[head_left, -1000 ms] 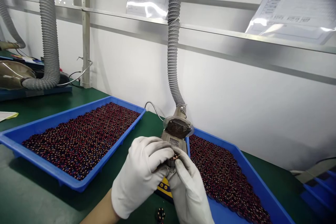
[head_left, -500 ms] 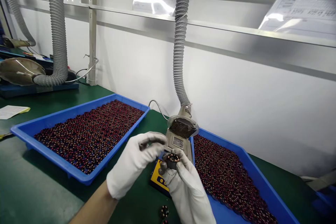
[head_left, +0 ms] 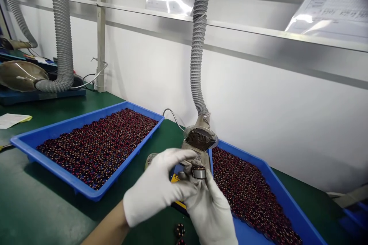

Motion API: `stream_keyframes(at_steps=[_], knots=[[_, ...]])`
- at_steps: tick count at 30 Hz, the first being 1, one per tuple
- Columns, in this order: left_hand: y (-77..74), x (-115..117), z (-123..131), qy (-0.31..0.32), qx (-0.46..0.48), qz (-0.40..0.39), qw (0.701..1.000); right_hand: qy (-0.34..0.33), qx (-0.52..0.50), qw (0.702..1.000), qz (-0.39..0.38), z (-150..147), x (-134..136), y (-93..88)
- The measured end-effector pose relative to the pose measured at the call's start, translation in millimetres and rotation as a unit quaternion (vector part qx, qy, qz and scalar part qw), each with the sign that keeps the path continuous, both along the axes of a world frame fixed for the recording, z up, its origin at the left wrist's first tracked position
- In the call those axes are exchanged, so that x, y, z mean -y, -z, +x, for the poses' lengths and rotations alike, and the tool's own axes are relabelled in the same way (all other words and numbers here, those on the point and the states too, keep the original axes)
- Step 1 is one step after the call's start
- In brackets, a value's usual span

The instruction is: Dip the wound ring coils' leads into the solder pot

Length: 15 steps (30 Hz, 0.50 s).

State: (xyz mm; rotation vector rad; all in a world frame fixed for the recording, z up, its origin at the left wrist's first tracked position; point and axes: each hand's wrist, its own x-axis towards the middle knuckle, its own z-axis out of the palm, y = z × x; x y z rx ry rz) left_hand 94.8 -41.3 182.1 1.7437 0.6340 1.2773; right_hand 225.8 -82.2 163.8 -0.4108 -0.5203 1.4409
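A small round part (head_left: 198, 172) with a silvery metal side and a dark, copper-flecked top is pinched in the white-gloved fingers of my right hand (head_left: 212, 210). My left hand (head_left: 161, 185), in a white glove too, comes in from the left. Its index finger and thumb are spread apart around the part's left side; whether a fingertip touches it I cannot make out. Behind the hands is a yellow and blue device (head_left: 176, 178), mostly covered by them. Below, two more dark round pieces with light dots (head_left: 179, 231) lie on the green tabletop (head_left: 143, 224).
On the left stands a blue tray (head_left: 94, 195) heaped with small dark red-flecked parts; another blue tray (head_left: 287, 195) of them is at the right. A grey duct hose (head_left: 198, 57) hangs down to a round hood (head_left: 201, 138) behind my hands. Paper (head_left: 13, 120) lies far left.
My left hand has moved right and closer to the part, its fingers now spread around it. My right hand has tilted the part, so its metal side shows more.
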Motion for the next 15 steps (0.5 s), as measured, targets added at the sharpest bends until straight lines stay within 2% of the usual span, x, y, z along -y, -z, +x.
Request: stream_keyframes(at_steps=[3,5,7,10,13,15], knots=[[1.2,5.0,5.5,-0.020,-0.038,0.095,0.995,0.003,0.006,1.000,-0.006,-3.2,-0.2,1.9],[0.1,5.0,6.3,-0.003,-0.007,0.104,0.995,-0.005,0.010,1.000,0.006,-4.3,1.0,2.3],[-1.4,3.1,5.4,0.035,0.048,0.074,0.996,-0.016,0.017,0.999,0.024,-4.9,2.5,1.7],[-0.9,-0.4,3.1,0.078,0.148,-0.033,0.985,-0.054,0.044,0.996,0.062,-5.9,4.3,-1.1],[1.2,-3.3,-2.4,0.072,0.239,-0.118,0.961,-0.088,0.064,0.991,0.074,-4.9,5.4,-3.3],[-0.1,-4.8,-8.0,0.064,0.244,-0.130,0.959,-0.086,0.071,0.991,0.069,-2.1,5.7,-2.4]])
